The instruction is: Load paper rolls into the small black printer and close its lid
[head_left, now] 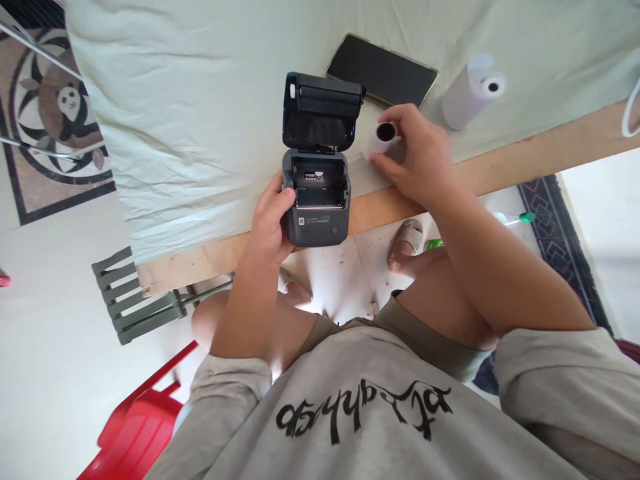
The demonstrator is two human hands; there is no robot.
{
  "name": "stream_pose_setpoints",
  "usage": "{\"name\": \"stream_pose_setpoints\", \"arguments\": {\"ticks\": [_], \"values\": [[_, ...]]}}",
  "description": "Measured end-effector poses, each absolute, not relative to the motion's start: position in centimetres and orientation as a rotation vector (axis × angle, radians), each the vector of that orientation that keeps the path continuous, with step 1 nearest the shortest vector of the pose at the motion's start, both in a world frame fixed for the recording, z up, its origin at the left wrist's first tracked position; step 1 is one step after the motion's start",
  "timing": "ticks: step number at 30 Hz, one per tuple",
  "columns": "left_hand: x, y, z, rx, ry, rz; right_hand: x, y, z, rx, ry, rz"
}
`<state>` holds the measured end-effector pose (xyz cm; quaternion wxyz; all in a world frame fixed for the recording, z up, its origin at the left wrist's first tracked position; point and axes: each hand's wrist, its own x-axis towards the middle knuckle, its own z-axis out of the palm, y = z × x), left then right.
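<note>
The left hand (273, 217) clasps the side of a small printer (319, 230) at the table's (200, 133) near edge, its long axis running away from the person, lid (323, 110) flipped back at the far end. To its right, the right hand (423, 157) pinches a paper roll (375, 145) whose dark core faces up. The printer's front label (314, 220) is too small to read; the shirt (370, 427) bears looping black script.
</note>
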<state>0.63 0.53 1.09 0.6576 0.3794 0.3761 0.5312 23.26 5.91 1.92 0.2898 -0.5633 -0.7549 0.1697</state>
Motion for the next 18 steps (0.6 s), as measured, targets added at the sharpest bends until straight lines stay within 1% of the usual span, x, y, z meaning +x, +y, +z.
{"name": "stream_pose_setpoints", "arguments": {"ticks": [2,4,5,7,9,10,15,18], "values": [[0.7,0.5,1.2,0.859,0.861,1.203,23.4,5.7,2.2,-1.508,-2.038,0.479],[0.7,0.5,1.2,0.857,0.881,1.2,24.2,5.3,2.8,-1.39,-2.027,0.446],[0.7,0.5,1.3,0.857,0.887,1.197,24.8,5.1,3.1,-1.329,-1.986,0.376],[0.6,0.5,1.3,0.856,0.885,1.183,26.4,5.1,3.6,-1.316,-1.815,0.133],[0.5,0.5,1.4,0.847,0.875,1.171,28.3,5.8,3.4,-1.465,-1.619,-0.086],[0.5,0.5,1.4,0.841,0.871,1.166,29.1,6.3,3.2,-1.543,-1.554,-0.12],[0.5,0.6,1.4,0.798,0.879,1.156,30.9,8.6,1.6,-1.86,-1.603,0.105],[0.6,0.7,1.5,0.79,0.864,1.156,30.9,9.0,1.1,-1.907,-1.643,0.155]]}}
